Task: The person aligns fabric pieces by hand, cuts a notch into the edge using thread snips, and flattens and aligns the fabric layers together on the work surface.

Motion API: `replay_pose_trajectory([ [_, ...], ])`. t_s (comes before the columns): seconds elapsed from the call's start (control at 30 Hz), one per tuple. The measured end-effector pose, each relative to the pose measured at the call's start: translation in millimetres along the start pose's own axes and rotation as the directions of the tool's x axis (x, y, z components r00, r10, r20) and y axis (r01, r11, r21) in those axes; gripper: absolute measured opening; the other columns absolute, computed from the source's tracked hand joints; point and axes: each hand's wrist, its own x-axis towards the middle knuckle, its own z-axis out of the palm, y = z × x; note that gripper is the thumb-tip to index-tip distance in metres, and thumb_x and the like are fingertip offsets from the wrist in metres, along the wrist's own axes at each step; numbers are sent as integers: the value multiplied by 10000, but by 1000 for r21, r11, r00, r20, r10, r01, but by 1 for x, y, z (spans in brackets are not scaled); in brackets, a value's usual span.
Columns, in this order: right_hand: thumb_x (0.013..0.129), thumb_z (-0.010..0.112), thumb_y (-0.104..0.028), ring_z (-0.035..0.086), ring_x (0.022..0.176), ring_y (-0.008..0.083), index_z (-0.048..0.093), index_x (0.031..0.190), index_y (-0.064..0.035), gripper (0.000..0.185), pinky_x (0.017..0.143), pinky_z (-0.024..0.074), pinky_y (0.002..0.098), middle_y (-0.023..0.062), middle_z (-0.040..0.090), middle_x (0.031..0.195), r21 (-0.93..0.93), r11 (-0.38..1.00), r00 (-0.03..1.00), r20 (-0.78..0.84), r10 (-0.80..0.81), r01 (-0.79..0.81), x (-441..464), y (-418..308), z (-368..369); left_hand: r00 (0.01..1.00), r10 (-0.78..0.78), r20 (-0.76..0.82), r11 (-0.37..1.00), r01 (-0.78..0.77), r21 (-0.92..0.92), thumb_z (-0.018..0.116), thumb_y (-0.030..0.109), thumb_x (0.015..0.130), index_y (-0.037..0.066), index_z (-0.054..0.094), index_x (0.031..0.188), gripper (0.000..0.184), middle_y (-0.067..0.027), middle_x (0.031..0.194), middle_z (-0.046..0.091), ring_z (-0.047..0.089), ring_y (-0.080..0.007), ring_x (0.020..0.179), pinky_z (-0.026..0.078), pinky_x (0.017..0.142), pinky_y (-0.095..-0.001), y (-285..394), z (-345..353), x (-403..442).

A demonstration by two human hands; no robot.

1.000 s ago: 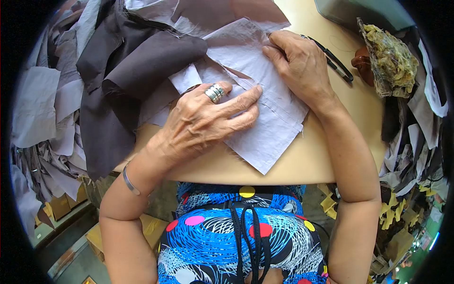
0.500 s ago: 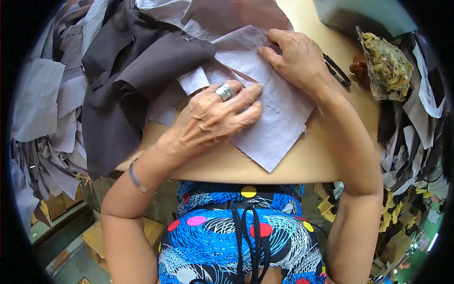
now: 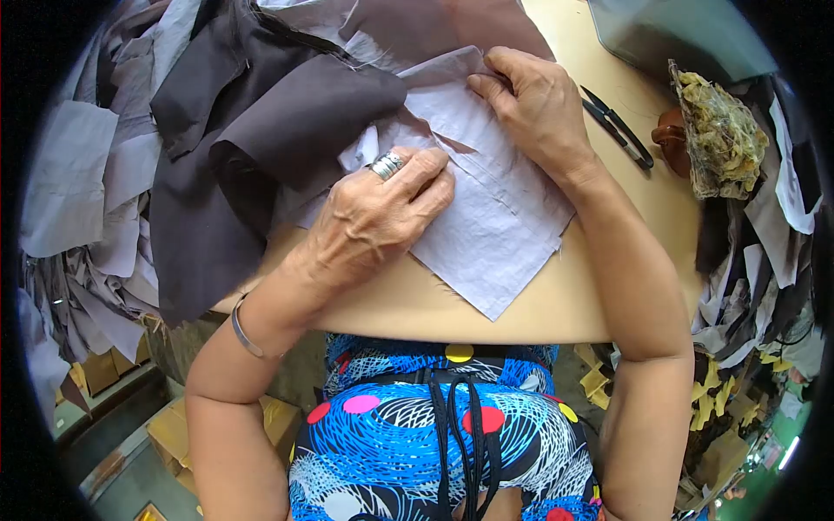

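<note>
A pale lilac-grey piece of fabric [image 3: 495, 234] lies on the table under both hands, one corner pointing at the front edge. My left hand [image 3: 382, 204], with a wide silver ring, is closed at the fabric's left edge, fingertips pressed together on it beside a narrow gap where brown cloth shows. My right hand [image 3: 543, 108] pinches the top edge between thumb and curled fingers. Dark grey-brown cloth [image 3: 304, 113] lies folded left of the piece. A small whitish folded scrap [image 3: 359, 149] sits just behind my left hand.
Black thread snips [image 3: 617, 128] lie on the cream table [image 3: 382, 308], right of my right hand. Near them stand a brown object [image 3: 671, 139] and a clump of yellowish fibre [image 3: 719, 135]. Strips of grey cloth [image 3: 74, 178] hang at the left, more at the right.
My left hand has moved slightly left and its fingers have drawn together on the fabric. My right hand has closed on the top edge, lifting it a little; the gap shows more brown.
</note>
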Motion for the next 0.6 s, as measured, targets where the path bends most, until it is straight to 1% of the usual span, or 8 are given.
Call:
replay_pose_trajectory([
  [0.07, 780, 677, -224, 627, 729, 312, 599, 756, -63, 181, 654, 481, 411, 108, 643, 760, -8, 1000, 1000, 12, 26, -26, 1, -1, -1, 997, 63, -45, 998, -64, -23, 537, 56, 768, 27, 554, 887, 123, -92, 1047, 567, 605, -171, 684, 506, 525, -257, -3, 0, 5],
  [0.1, 790, 673, -219, 609, 716, 321, 576, 753, -44, 204, 643, 468, 411, 121, 623, 750, -1, 1000, 1000, 4, 17, -17, 1, 0, -1, 993, 94, -69, 995, -97, -34, 536, 54, 770, 28, 549, 877, 111, -92, 1062, 570, 605, -172, 679, 504, 520, -255, -4, 0, 7],
  [0.17, 810, 667, -207, 573, 690, 340, 528, 747, -6, 253, 622, 442, 409, 146, 583, 728, 13, 1000, 1000, -10, -5, 5, 0, 1, 1, 994, 99, -37, 993, -101, -56, 538, 59, 766, 32, 542, 863, 100, -88, 1092, 571, 608, -172, 707, 507, 534, -256, -4, -2, 9],
  [0.2, 811, 666, -209, 574, 692, 339, 527, 747, -7, 253, 622, 441, 410, 145, 584, 731, 10, 1000, 1000, -13, -8, 8, 0, 1, 1, 995, 101, -21, 993, -102, -66, 539, 61, 763, 34, 538, 855, 95, -86, 1107, 572, 609, -172, 721, 508, 541, -256, -4, -2, 10],
  [0.3, 814, 662, -214, 576, 695, 337, 524, 749, -11, 254, 620, 440, 413, 141, 588, 742, 7, 1000, 1000, -19, -16, 16, -1, 1, 1, 997, -46, 64, 999, 45, 27, 547, 86, 758, 48, 534, 854, 105, -67, 1116, 574, 602, -167, 792, 516, 581, -254, 2, -4, 7],
  [0.4, 817, 658, -219, 577, 697, 339, 525, 756, -14, 252, 618, 439, 415, 137, 592, 754, 5, 1000, 1000, -18, -19, 19, -2, 2, 2, 996, -74, 55, 995, 70, 76, 556, 118, 759, 77, 548, 897, 145, -48, 1122, 576, 590, -168, 865, 528, 631, -266, 7, -1, 7],
  [0.5, 817, 655, -220, 578, 699, 343, 527, 761, -15, 248, 617, 440, 415, 134, 593, 756, -2, 1000, 1000, -15, -25, 25, -1, 1, 1, 994, 105, 36, 994, -106, 34, 559, 133, 764, 105, 561, 948, 186, -51, 1132, 575, 593, -183, 879, 540, 656, -278, -1, -3, 11],
  [0.6, 817, 655, -221, 577, 693, 346, 527, 761, -15, 248, 619, 441, 416, 134, 590, 751, -6, 999, 998, -33, -47, 47, -1, 3, 3, 992, 106, 67, 994, -106, -5, 557, 143, 766, 127, 570, 986, 222, -50, 1150, 571, 594, -195, 888, 548, 683, -289, -3, -6, 10],
])
